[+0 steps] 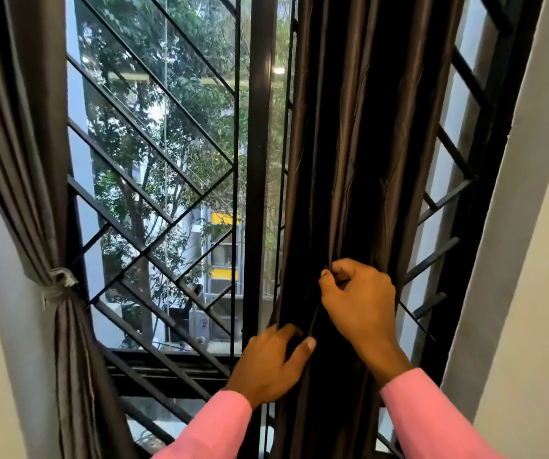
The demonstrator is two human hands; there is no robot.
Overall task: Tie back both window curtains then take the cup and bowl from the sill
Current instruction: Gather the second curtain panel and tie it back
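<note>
Seen from the head camera, a barred window is framed by two dark curtains; the left curtain (17, 160) is already gathered against the wall and cinched by a grey tie-back (61, 284), its lower folds hanging straight below the knot; the right curtain (359, 160) is bunched into a narrow column in front of the window's right half and is not yet tied. The right curtain is gripped by both hands, each in a pink sleeve (432, 419); the right hand (362, 299) is closed, with thumb and forefinger pinched on a fold of the fabric at mid-height; the left hand (269, 362) is held lower, its fingers curled around the curtain's left edge and its thumb pressed on the front of the cloth. A diagonal metal grille (153, 200) is seen across the glass, with trees and a building beyond. The cup, the bowl and the sill cannot be made out in this view.
</note>
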